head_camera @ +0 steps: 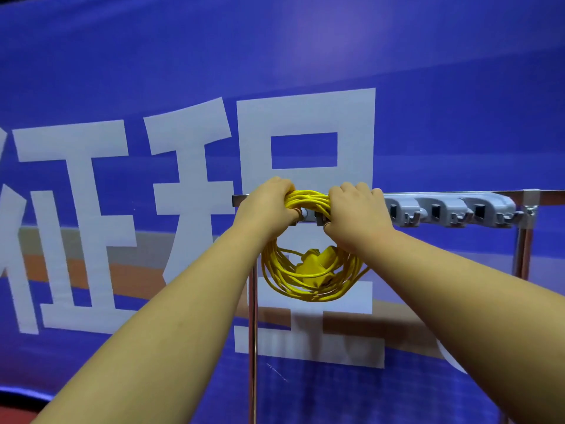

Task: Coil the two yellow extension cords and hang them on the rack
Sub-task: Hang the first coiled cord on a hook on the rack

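A coiled yellow extension cord (pixel 287 278) hangs in a loop at the left end of the grey rack (pixel 446 208), its yellow plug block (pixel 315 264) inside the loop. My left hand (pixel 269 206) and my right hand (pixel 357 209) both grip the top of the coil, pressed against the rack's left holder. The strands bunch between my hands (pixel 305 198). The holder under the cord is mostly hidden by my fingers. Only one cord is in view.
The rack is a grey bar with several clips and hooks, mounted on a metal frame with a left post (pixel 253 332) and a right post (pixel 524 255). A blue banner with large white characters (pixel 183 179) fills the background.
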Available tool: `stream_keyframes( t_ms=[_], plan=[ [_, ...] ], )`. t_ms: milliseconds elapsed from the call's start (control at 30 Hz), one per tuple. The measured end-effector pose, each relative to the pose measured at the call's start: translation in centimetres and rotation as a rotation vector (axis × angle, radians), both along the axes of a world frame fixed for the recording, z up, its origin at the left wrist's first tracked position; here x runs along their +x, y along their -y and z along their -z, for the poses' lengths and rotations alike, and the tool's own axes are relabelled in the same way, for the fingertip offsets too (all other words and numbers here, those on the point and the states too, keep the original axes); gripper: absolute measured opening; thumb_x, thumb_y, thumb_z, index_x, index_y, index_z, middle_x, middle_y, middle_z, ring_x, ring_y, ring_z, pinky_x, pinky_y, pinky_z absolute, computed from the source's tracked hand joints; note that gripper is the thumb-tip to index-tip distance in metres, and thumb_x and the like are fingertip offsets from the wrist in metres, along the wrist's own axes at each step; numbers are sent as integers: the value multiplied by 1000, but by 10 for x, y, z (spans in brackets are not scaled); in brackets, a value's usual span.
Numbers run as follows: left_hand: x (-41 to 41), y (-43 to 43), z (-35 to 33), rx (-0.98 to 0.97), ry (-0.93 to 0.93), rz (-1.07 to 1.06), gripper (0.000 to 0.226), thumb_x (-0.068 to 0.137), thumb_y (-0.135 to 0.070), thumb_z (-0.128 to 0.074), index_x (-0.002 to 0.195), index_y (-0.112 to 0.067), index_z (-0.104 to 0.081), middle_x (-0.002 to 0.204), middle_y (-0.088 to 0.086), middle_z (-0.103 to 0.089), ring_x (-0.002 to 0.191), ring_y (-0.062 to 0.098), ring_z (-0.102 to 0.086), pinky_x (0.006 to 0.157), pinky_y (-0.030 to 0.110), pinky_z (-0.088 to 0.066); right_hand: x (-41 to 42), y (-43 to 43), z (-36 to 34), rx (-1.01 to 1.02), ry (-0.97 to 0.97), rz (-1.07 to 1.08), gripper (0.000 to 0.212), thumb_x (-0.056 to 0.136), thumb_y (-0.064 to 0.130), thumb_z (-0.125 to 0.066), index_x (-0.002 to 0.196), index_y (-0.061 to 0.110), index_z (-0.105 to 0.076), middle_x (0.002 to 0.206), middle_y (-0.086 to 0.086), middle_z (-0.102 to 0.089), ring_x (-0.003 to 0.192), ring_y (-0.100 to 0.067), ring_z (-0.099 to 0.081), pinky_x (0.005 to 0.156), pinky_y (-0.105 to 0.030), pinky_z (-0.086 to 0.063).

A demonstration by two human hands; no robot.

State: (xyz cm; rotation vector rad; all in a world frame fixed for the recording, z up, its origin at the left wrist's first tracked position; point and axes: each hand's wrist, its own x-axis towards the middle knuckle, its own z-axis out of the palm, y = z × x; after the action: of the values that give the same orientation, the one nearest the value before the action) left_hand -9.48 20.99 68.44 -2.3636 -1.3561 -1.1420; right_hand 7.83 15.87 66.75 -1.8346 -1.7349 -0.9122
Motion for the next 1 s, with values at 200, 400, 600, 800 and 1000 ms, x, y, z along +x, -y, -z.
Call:
stream_keyframes(
  t_ms=[200,400,600,800,1000],
  plan=[
    [-4,14,-19,94,4,38,25,89,-24,-70,108,-26,-54,90,-1,-60,84,23,-57,60,32,-45,4,2,-5,8,-97,-88,38,89,41,-72,113,22,-50,103,-3,-53,92,-25,-40,79,-40,-33],
    [-4,30,-24,18,82,156,28,87,-19,-74,108,-23,-56,87,0,-62,76,19,-61,58,27,-49,13,13,-12,2,-182,-201,32,89,40,-73,105,25,-50,98,-1,-52,95,-27,-43,79,-40,-34],
    [-1,50,-28,3,205,235,28,85,-16,-76,107,-22,-61,89,-3,-63,74,11,-58,57,19,-44,21,31,-21,22,-394,-378,21,89,26,-69,103,24,-53,85,-4,-63,82,-30,-60,73,-44,-51],
    [-13,78,-9,-118,167,329,27,83,-23,-82,102,-27,-63,86,-4,-66,74,14,-64,58,26,-56,19,85,5,-71,-502,-430,24,88,33,-73,99,24,-54,80,0,-64,77,-23,-63,62,-37,-48],
    [3,104,69,-395,328,405,23,77,-25,-86,93,-25,-70,77,0,-72,64,14,-63,62,38,-59,33,135,95,-359,-1260,-747,39,85,9,-85,115,18,-61,78,-5,-72,70,-24,-76,61,-40,-62]
  ],
)
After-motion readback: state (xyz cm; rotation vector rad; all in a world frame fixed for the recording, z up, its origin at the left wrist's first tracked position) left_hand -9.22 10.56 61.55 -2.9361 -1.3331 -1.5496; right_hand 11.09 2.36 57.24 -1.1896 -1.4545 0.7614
